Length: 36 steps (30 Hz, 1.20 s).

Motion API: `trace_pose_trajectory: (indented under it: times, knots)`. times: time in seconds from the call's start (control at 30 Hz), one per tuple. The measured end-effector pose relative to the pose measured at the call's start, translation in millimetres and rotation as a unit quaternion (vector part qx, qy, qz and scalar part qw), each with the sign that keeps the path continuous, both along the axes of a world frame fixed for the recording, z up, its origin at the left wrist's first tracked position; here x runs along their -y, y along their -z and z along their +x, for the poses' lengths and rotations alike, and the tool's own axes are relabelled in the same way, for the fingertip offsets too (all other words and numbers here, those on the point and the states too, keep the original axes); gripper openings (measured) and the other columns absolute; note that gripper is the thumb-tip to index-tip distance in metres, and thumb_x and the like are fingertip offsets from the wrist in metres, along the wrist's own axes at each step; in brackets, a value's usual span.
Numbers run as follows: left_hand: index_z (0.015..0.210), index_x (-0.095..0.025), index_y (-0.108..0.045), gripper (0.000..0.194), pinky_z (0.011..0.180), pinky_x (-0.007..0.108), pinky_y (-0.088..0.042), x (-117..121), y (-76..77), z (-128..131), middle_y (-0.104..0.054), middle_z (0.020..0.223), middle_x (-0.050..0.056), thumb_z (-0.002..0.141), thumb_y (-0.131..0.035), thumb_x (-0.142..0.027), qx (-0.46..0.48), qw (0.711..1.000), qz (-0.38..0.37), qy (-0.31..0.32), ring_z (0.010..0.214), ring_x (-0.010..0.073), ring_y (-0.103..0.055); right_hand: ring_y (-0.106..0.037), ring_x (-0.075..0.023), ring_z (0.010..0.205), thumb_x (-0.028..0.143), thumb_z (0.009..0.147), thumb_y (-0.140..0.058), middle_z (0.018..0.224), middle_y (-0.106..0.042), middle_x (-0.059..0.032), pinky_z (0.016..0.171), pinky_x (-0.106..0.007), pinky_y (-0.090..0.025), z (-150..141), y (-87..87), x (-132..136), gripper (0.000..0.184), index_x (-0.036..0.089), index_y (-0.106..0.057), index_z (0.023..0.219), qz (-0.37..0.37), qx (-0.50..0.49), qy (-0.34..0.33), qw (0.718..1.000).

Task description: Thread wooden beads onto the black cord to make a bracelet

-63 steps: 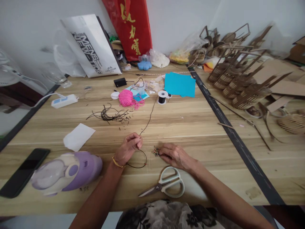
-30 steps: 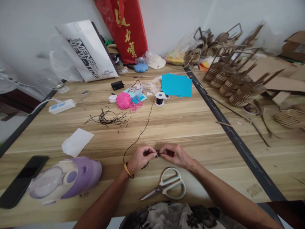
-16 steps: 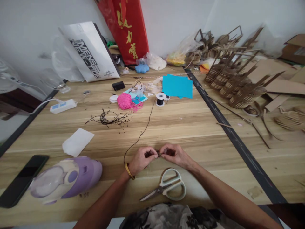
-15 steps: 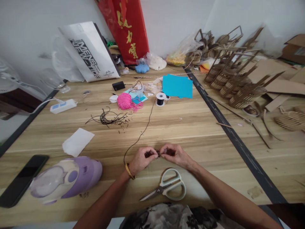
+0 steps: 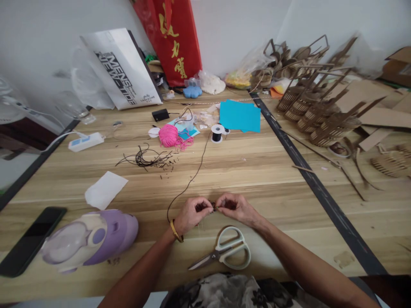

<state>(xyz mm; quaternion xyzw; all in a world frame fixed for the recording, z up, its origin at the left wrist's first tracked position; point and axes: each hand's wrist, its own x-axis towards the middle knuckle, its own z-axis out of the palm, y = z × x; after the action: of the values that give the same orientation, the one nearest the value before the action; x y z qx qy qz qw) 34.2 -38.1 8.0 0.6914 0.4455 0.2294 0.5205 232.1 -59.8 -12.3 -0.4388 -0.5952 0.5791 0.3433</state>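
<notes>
Counter (image 5: 257, 171): it is stretching wide before the person with wood-grain stripes, and a pale wall (image 5: 240, 34) is rising behind it.
Back edge: a white printed bag (image 5: 122, 72) and a red bag (image 5: 180, 42) with gold characters are standing near the wall.
Left hand (image 5: 191, 214): its grip is pressing thumb and finger together at the tips, beside the beads; what they are pinching is too small to tell. A yellow bracelet (image 5: 176, 231) is circling the wrist.
Right hand (image 5: 237, 208): its grip is also closing at the tips, just opposite the left one; whether it is holding a bead, one cannot tell.
Small beads (image 5: 213, 208): they are lying in a dark little cluster between the fingertips of both hands, partly covered.
Black cord (image 5: 201, 161): it is running from the white spool (image 5: 217, 129) in a curve and is disappearing at the left wrist.
Scissors (image 5: 214, 255): they are lying just nearer to the person than the hands, points facing left.
Left side: a purple device (image 5: 118, 231) is lying beside a dark phone (image 5: 32, 244), and white paper (image 5: 105, 189) is resting farther back.
Middle: cut cord pieces (image 5: 146, 159) are spreading before the pink yarn (image 5: 168, 135).
Right side: brown baskets (image 5: 326, 124) are standing in a row.
</notes>
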Motion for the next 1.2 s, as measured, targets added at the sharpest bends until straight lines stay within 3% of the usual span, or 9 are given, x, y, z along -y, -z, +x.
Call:
trace_pose_trajectory:
  times: [1.2]
  knots:
    - [0.069, -0.012, -0.066, 0.010, 0.060, 0.021, -0.042, 1.1, -1.5, 0.3, -0.067, 0.065, 0.003, 0.075, -0.062, -0.018, -0.013, 1.000, 0.022, 0.011, 0.061, 0.0116, -0.056, -0.050, -0.0096, 0.060, 0.037, 0.076, -0.067, 0.067, -0.057, 0.0001, 0.055, -0.022, -0.039, -1.1, -2.1, 0.4, 0.024, 0.014, -0.063, 0.080, -0.012, 0.004, 0.003, 1.000]
